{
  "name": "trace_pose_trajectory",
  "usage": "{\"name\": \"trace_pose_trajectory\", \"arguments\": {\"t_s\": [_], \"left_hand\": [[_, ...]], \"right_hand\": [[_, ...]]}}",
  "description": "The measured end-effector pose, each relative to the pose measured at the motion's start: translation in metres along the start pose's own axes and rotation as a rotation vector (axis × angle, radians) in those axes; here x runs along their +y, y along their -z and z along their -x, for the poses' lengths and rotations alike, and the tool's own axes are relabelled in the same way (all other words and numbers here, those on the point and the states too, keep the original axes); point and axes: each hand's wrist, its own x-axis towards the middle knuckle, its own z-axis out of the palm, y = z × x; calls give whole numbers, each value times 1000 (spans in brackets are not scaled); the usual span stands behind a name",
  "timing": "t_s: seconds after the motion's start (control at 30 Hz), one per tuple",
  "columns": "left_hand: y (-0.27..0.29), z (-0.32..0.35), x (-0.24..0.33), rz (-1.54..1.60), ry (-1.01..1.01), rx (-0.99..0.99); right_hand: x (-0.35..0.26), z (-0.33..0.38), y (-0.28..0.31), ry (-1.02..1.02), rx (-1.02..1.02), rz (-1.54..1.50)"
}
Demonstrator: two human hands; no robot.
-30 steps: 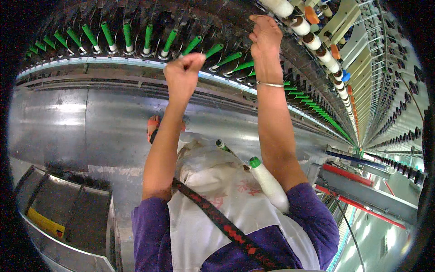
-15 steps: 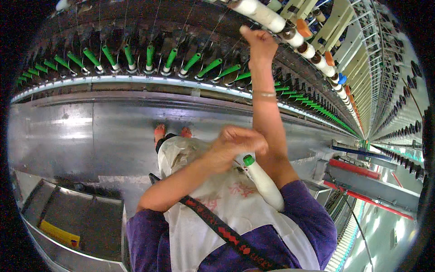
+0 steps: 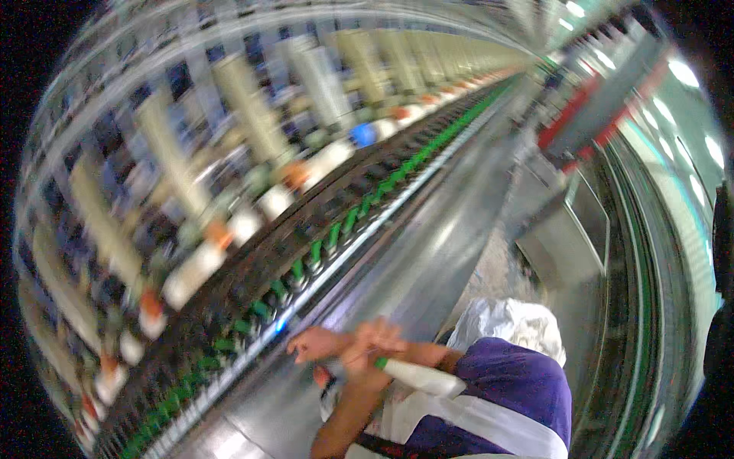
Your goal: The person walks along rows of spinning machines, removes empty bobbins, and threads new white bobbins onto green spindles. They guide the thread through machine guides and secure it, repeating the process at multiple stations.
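Head view: the left hand (image 3: 376,339), fingers parted, is seen over the right forearm (image 3: 422,353), contact unclear; the right hand (image 3: 312,345) is loosely curled, its grip untellable. A white, green-tipped bobbin (image 3: 424,378) is seen beside the left wrist; any lettering is blurred.

We were in a textile spinning mill, to judge by the long row of green tubes (image 3: 316,251) receding far into the hall. Above that row we saw white rolls (image 3: 329,164) and beige machine arms (image 3: 248,107) repeated at intervals, while to its right ran a smooth grey aisle (image 3: 417,264).
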Motion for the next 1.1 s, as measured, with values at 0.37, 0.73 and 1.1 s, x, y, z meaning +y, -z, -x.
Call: {"name": "trace_pose_trajectory", "arguments": {"t_s": [0.37,0.73,1.1], "left_hand": [[84,-106,-90,-1419,999,168],[140,-350,-309,-41,852,77],[229,-540,-493,-1270,972,-357]], "right_hand": [[135,239,230,-244,307,-595],[77,517,368,400,506,-761],[177,632,508,191,1035,-346]]}}
